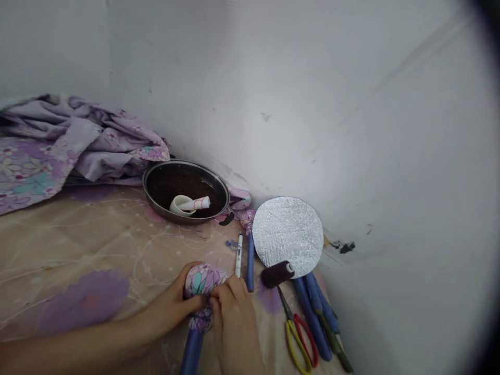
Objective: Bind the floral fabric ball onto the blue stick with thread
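Note:
A stick with a round, padded head of floral cloth [207, 278] and a blue-wrapped handle [192, 351] stands at the lower middle. My left hand [187, 304] is closed around the padded head from the left, thumb at the gathered neck. From the right, the fingertips of my right hand [236, 317] are pinched together at that same neck, where the cloth bunches. What they pinch is too small to make out. Just beyond my right hand lie a white marker pen [239, 255] and a second blue-wrapped stick [250, 263] with a floral head.
A dark pan [156, 208] holds a white ring-shaped roll and a rolled white piece. Right of my hands are a silver foil disc [288, 234], a dark thread spool [275, 274], scissors [299, 338] and several blue-wrapped sticks [316, 317]. Floral fabric [86, 140] is heaped against the wall.

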### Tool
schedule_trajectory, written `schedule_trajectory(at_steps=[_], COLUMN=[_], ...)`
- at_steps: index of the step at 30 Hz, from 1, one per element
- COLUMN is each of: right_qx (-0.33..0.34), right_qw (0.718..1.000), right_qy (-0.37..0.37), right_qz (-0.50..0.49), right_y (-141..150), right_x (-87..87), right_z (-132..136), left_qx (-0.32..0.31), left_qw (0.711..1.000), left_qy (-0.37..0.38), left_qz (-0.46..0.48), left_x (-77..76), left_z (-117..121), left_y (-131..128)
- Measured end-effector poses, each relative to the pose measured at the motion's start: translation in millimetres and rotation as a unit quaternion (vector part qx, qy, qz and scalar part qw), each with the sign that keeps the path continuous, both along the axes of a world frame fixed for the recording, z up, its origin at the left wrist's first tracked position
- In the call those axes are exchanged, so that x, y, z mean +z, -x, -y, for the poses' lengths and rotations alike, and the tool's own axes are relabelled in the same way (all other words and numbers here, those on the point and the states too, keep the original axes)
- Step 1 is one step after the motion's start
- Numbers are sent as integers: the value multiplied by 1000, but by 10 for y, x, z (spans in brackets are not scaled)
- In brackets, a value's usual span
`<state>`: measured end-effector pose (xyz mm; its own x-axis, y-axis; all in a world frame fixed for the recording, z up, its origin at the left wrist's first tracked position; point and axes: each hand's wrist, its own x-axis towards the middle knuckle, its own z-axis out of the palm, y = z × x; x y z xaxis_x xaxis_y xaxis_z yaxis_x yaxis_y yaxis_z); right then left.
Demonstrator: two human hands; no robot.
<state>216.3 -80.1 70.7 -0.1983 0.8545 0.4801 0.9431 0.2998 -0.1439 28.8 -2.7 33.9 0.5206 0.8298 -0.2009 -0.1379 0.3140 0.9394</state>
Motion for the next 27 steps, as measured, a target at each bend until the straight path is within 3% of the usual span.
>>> schedule_trajectory(at_steps=[7, 15, 19, 23, 27], right_qx=[23, 41, 24, 4, -9], right_qw=[996, 991, 998, 997, 999], right_qy=[46, 107, 55, -12, 8], right_qz=[-77, -62, 14, 78, 39], right_y=[-48, -147, -125, -15, 20], right_x=[99, 223, 124, -6, 0], right_z=[-1, -68, -64, -64, -88], left_qx=[20, 17, -1, 21, 52], left_qw=[1000, 999, 999, 999, 999], left_qy=[24, 48, 39, 27, -1], left_qz=[-3, -9, -10, 4, 9], left_x=[-127, 25, 67, -91, -383], left_z=[-5, -19, -22, -40, -67], left_y=[-84, -73, -39, -61, -117])
